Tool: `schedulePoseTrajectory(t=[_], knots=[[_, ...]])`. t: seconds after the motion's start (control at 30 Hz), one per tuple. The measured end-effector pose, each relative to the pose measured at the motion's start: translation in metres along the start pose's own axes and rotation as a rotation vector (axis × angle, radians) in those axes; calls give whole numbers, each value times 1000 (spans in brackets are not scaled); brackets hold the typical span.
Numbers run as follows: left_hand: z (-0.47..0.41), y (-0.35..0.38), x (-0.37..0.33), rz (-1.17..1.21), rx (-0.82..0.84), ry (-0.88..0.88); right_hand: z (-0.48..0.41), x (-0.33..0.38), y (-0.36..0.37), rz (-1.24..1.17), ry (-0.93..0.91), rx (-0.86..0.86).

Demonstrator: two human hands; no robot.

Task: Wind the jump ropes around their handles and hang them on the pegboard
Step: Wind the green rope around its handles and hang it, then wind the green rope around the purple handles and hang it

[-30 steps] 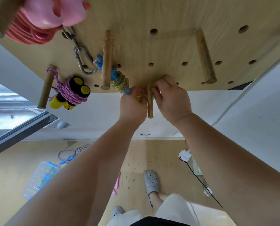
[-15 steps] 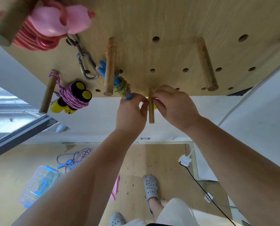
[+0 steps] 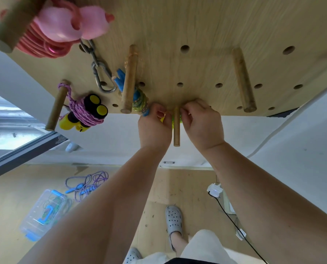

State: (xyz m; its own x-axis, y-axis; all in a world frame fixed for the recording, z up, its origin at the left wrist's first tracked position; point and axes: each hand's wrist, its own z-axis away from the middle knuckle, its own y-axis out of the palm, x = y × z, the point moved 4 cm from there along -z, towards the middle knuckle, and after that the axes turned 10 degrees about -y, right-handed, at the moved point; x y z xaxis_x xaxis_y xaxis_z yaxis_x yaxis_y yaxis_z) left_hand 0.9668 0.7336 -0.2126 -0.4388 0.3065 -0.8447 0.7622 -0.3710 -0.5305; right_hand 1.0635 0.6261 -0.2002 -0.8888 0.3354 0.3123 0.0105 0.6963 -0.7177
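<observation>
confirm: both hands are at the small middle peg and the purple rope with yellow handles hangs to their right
Wrong side. The head view shows the purple rope hanging left of the hands, not right. Left hand and right hand do hold a green rope at the small middle peg.

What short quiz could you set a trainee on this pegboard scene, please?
1. True or false: the bundle wound in purple rope has yellow-and-black handles.
2. Where does the loose purple rope lie? A) on the floor B) on a table C) on a chair
3. Fill in: the left hand and right hand pinch a green-yellow rope on either side of a wooden ____.
Key: 1 true; 2 A; 3 peg.
</observation>
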Motion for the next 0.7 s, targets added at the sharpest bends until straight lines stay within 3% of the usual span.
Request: schedulePoseTrajectory(t=[0.1,0.27,0.43,0.7], knots=[[-1,-1,2,-38,9,-42,4,3,3,-69,119,-41],[16,-12,22,-181,208,-153,36,0,-5,-237,302,-56],[51,-48,70,-259,385,-221,88,3,-5,-224,544,115],[94,-191,192,-278,317,-441,168,119,44,-385,704,427]])
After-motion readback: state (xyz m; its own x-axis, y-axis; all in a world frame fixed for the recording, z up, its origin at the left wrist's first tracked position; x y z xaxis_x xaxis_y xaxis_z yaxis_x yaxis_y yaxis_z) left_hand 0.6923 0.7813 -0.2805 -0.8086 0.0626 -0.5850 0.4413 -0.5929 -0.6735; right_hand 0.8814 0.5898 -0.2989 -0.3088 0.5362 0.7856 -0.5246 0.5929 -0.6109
